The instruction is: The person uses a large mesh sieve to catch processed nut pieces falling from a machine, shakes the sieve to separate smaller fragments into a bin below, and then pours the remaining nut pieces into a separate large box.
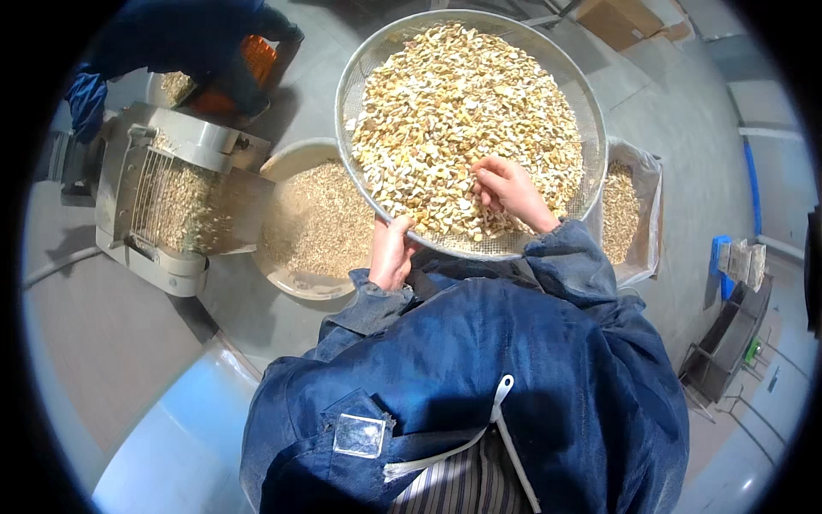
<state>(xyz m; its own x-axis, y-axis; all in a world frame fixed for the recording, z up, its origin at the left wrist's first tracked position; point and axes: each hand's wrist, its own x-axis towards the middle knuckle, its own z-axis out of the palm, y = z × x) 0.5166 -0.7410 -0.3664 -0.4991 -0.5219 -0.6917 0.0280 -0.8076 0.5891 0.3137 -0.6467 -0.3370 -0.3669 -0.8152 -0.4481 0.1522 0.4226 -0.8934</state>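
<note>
Before me is a large round wire-mesh sieve (pixel 598 128) with a metal rim, tilted in my view. A broad heap of chopped pale yellow and brownish dried pieces (pixel 449 115) covers most of its mesh. My left hand (pixel 390 254) grips the near left part of the rim, thumb on top. Over the near right side of the heap, my right hand (pixel 507 189) has its fingers curled and close together, at the pieces. Whether a piece is between those fingertips is hidden.
Left of the sieve, a wide basin (pixel 308 292) of finer chopped bits sits beside a metal machine (pixel 186 132) with a barred outlet. A lined box (pixel 648 250) of similar bits stands right. Another person (pixel 173 38) bends at upper left. A cardboard box (pixel 616 22) lies beyond.
</note>
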